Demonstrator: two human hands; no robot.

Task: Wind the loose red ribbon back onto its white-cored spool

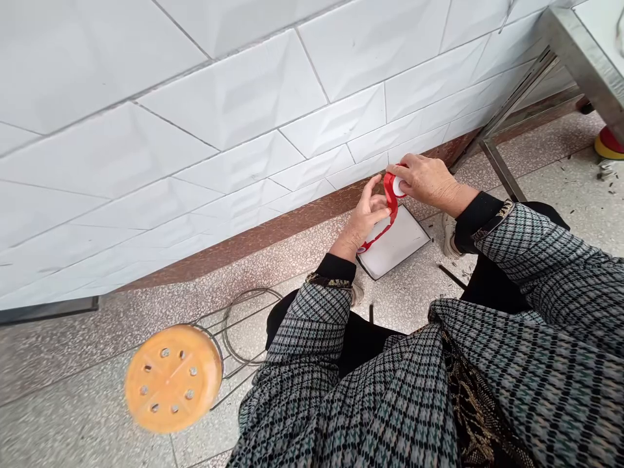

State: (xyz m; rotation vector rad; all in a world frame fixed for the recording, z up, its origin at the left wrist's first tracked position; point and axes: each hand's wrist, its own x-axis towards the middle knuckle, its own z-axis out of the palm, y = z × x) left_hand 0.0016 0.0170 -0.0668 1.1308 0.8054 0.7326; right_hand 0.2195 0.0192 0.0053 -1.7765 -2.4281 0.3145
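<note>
My right hand (424, 181) is closed around a roll of red tape (389, 188) with a white core. From the roll a narrow, twisted red strip (383, 233) runs down past my left hand (363, 218). The left thumb is against the strip, with the other fingers curled behind it, partly hidden. At the strip's lower end, a small red and white piece (361, 249) shows beside my left wrist; its kind is unclear. Below both hands, a white rectangular panel (397, 250) with dark edges lies on the floor between my feet.
An orange round stool (173, 377) with holes in its seat stands at lower left, its wire-like legs and ring beside it. White tiles (244, 84) cover the wall ahead. At upper right is a metal-framed table (580, 58), with a red and yellow object (609, 144) under it.
</note>
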